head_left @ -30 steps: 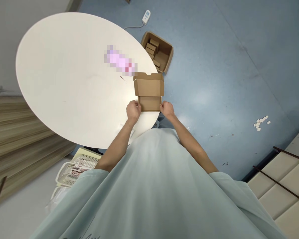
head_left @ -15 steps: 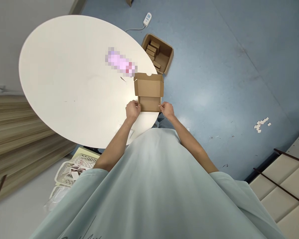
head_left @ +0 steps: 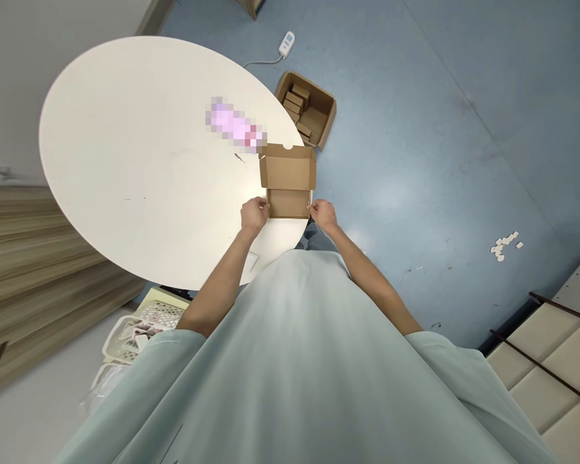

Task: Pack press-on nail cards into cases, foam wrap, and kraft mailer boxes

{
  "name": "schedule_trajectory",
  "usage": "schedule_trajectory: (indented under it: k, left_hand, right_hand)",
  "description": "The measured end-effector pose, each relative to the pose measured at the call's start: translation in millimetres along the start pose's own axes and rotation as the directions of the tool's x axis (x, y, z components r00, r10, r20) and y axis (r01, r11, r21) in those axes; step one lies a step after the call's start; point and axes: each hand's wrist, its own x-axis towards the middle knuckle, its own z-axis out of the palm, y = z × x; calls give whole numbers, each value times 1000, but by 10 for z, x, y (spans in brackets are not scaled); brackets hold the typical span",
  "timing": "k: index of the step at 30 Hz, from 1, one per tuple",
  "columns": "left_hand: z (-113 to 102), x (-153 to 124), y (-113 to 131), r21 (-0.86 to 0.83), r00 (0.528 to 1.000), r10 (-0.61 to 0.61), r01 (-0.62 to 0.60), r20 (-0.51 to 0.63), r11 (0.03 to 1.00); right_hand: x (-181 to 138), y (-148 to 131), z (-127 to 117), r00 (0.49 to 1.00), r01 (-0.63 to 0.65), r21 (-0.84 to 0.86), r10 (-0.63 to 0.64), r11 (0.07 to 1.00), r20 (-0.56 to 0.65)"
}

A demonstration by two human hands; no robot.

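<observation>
A brown cardboard box (head_left: 289,203) lies at the right edge of the white oval table (head_left: 125,129), its lid raised and tilted away from me. Nothing shows inside it. My left hand (head_left: 254,215) is closed at the box's left wall, fingertips pinched on the edge. At the opposite wall, my right hand (head_left: 323,213) pinches the right edge between thumb and fingers. Just beyond the lid, a pixelated pink and purple item (head_left: 234,125) rests on the table; its kind cannot be made out.
On the floor past the table stands a larger carton (head_left: 326,122) with several small boxes. A white corded device (head_left: 287,44) lies near it. White baskets (head_left: 120,338) sit at lower left. Small white pieces (head_left: 500,245) are scattered on the floor at right.
My left hand has shifted slightly left, its fingers now less far inside the box wall. My right hand stays at the right wall. The whole view has shifted a little.
</observation>
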Motion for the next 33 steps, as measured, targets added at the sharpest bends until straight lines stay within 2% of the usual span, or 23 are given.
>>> schedule_trajectory:
  k: [6,10,13,27,33]
  left_hand:
    - [45,-119,-10,-49,997,-80,80,-3,996]
    - [55,-293,-138,-110,991,-128,124,-30,986]
    - [65,-365,-236,-149,985,-172,167,-16,975]
    - [95,-266,-277,-146,981,-190,184,-35,972]
    - [91,-375,-338,-169,970,-237,224,-60,960]
  right_hand:
    - [-37,-62,-28,999,53,-94,-52,994,14]
    - [-25,-143,-4,987,161,-175,-159,971,28]
    - [30,-216,15,981,195,-221,-185,955,65]
    - [94,-251,1,982,182,-198,-169,963,82]
    - [109,-334,12,966,258,-285,-237,923,104]
